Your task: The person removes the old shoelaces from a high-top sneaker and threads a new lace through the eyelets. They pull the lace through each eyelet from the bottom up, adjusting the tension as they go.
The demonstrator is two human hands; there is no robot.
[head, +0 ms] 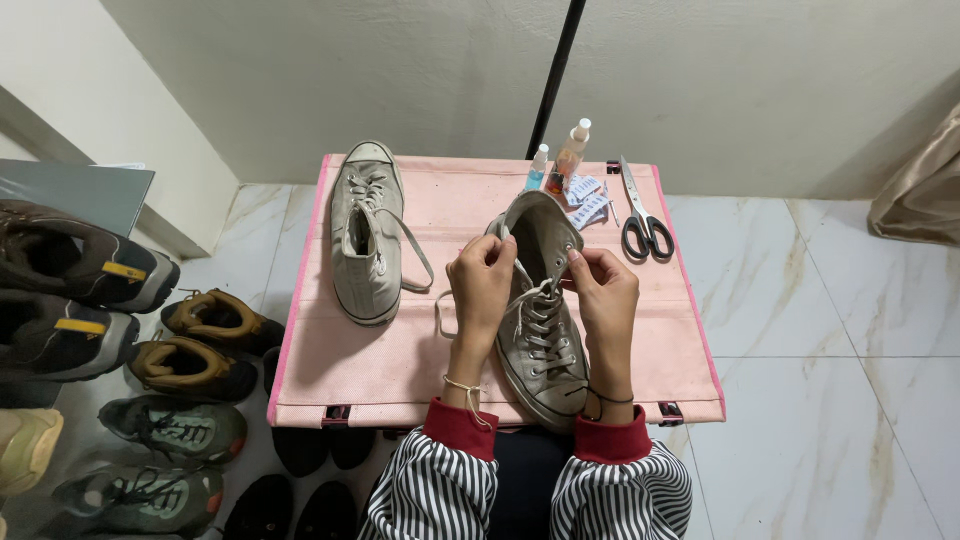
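Head view — fingers (pixel 497 252) pinching shoelace (pixel 524 296)

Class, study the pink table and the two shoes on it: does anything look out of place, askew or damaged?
The second high-top shoe lies with one lace trailing loose across the pink table. The shoe being laced, held by the left hand and right hand, overhangs the near edge. Both look scuffed and grubby.

We only get one view here, a head cam looking steeply down from just above the pink table (pixel 400 360), facing the far wall (pixel 400 80), floor (pixel 830 330) either side.
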